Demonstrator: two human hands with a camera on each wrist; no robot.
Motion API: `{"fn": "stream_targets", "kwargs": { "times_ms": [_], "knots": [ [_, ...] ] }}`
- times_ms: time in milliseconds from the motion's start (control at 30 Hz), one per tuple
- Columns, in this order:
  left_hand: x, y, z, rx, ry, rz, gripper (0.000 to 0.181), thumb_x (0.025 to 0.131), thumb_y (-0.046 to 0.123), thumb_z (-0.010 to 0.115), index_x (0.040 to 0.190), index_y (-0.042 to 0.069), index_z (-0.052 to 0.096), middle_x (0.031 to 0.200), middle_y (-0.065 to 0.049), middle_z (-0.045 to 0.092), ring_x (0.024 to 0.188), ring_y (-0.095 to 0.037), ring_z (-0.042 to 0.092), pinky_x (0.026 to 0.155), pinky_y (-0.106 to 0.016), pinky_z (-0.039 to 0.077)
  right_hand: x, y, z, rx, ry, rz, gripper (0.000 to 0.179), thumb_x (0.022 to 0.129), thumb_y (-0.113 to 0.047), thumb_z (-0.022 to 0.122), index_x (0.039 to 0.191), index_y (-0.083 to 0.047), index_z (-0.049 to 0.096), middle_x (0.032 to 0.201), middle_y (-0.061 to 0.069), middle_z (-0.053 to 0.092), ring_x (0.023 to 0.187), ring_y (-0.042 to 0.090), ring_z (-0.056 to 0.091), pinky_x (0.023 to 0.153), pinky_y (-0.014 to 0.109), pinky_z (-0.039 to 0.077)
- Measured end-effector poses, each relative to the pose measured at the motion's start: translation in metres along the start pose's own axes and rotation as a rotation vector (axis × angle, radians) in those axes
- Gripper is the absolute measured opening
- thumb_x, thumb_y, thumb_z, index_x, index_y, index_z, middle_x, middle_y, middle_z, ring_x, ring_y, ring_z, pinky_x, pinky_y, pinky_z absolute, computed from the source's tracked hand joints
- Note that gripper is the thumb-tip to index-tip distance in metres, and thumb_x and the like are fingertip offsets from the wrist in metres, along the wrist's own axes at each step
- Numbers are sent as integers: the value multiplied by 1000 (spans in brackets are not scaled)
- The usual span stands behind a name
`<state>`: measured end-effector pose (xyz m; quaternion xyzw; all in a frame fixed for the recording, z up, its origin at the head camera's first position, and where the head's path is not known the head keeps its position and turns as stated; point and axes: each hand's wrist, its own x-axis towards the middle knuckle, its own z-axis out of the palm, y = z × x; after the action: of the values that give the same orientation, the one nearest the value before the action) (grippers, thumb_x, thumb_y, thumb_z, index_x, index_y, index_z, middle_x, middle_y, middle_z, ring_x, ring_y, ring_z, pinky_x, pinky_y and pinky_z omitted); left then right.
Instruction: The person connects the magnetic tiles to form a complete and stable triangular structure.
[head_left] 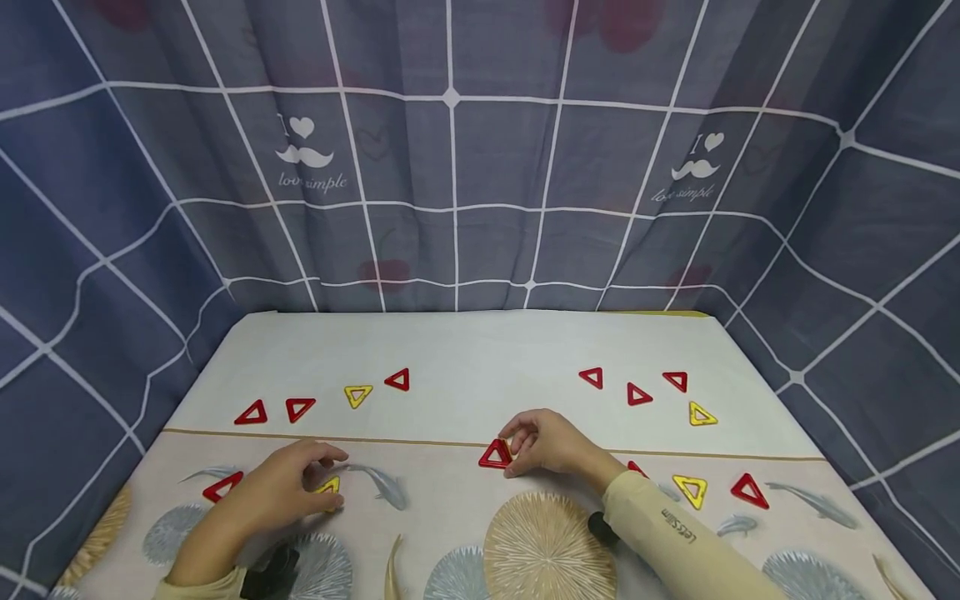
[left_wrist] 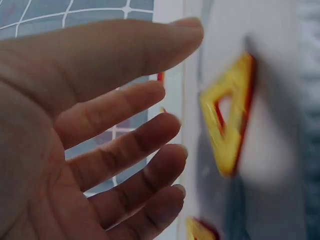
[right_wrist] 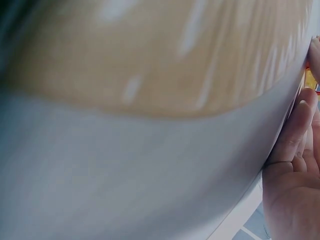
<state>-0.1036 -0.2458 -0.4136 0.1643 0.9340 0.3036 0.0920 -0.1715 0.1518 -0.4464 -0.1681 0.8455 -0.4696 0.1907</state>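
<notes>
My right hand [head_left: 551, 442] pinches a red triangle frame [head_left: 491, 456] between thumb and fingers, near the brown line across the table. In the right wrist view, a yellow-and-red edge of a piece [right_wrist: 311, 80] shows between the fingertips at the right border. On the left, my left hand [head_left: 281, 487] hovers with thumb and fingers apart around a yellow triangle frame [head_left: 330, 486], partly hidden by the hand. The left wrist view shows a gap between the left hand [left_wrist: 115, 135] and a yellow triangle with red sides [left_wrist: 230, 115].
Red and yellow triangles lie in loose groups: a red one [head_left: 301, 408] among several at back left, a yellow one [head_left: 702, 413] among several at back right. Another red triangle [head_left: 750, 492] lies front right, and one [head_left: 222, 486] beside the left wrist. A checked curtain [head_left: 495, 167] encloses the table.
</notes>
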Motion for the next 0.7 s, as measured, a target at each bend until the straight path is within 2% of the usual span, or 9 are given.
{"fn": "stream_targets", "kwargs": {
  "times_ms": [167, 333, 433, 700],
  "knots": [
    [-5, -6, 4, 64, 43, -88, 53, 71, 33, 91, 113, 7, 70, 94, 1, 59, 82, -16, 51, 71, -36, 47, -1, -2, 0, 6, 5, 6, 43, 66, -2, 93, 104, -7, 73, 82, 6, 64, 68, 15, 55, 62, 27, 48],
    [-6, -5, 8, 58, 36, -176, 52, 70, 38, 91, 107, 9, 70, 88, 1, 58, 82, -17, 52, 73, -38, 48, -1, -2, 0, 20, 9, 15, 43, 67, -2, 93, 105, -7, 74, 82, 7, 64, 68, 16, 55, 61, 27, 48],
    [-7, -6, 10, 49, 25, -194, 52, 69, 38, 92, 106, 8, 70, 87, 1, 58, 82, -17, 53, 75, -39, 49, -2, -2, 0, 16, 7, 11, 43, 67, -2, 93, 105, -7, 74, 83, 7, 64, 69, 16, 55, 62, 26, 48],
    [-9, -8, 13, 15, 22, -191, 54, 65, 34, 95, 105, 7, 71, 90, 2, 60, 84, -14, 55, 77, -36, 52, -2, -2, 0, 17, 2, 10, 45, 66, -2, 93, 107, -7, 74, 82, 4, 64, 68, 14, 55, 62, 25, 48]
  ]
}}
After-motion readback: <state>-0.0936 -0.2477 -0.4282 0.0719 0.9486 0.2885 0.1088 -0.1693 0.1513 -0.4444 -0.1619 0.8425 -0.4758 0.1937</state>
